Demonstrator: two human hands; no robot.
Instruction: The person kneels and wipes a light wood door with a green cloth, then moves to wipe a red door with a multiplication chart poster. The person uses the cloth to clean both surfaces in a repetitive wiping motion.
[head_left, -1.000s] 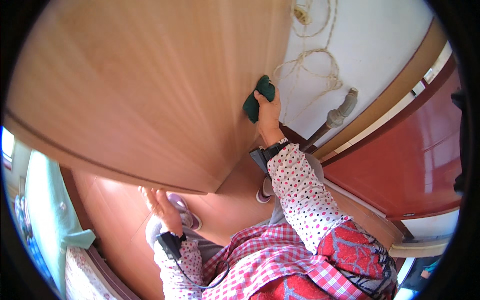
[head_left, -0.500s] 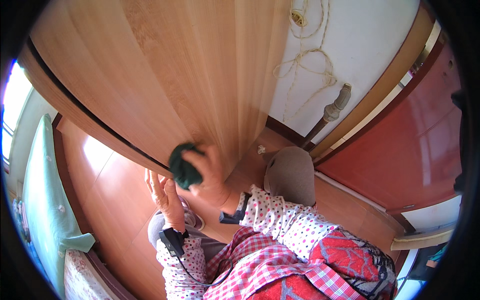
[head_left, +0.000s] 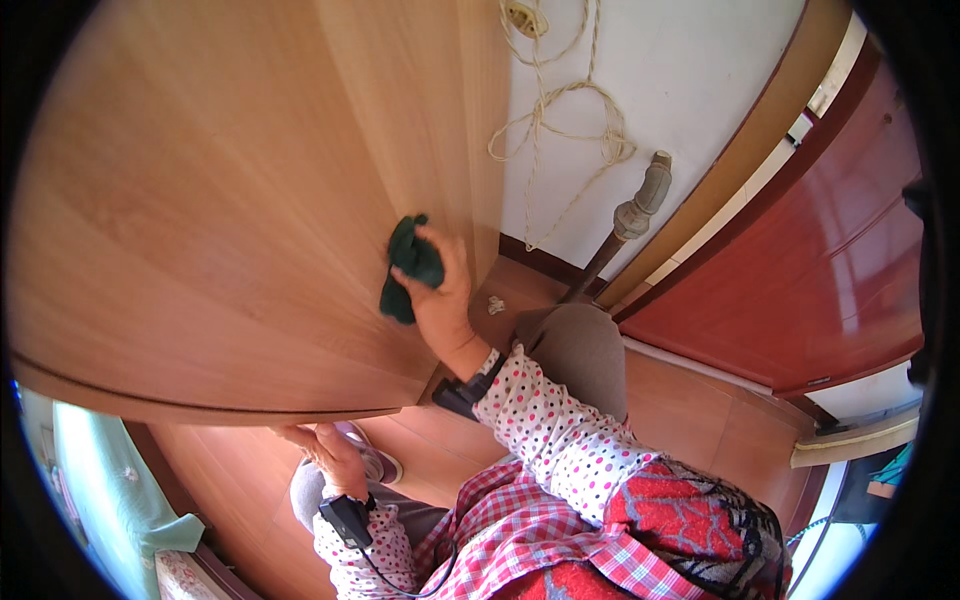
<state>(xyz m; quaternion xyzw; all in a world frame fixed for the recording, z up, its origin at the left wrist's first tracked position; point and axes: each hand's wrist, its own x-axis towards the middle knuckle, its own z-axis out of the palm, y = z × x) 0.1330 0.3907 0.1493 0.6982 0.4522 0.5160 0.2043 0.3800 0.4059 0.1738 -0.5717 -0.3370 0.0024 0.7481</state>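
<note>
Watching remotely, I'd press the dark green cloth (head_left: 407, 250), mid-frame in the snug grip of the right hand (head_left: 446, 302), flat along the wood-grain panel (head_left: 220, 200), bracing its lower edge with the left hand (head_left: 338, 466), whose grip I cannot tell.
</note>
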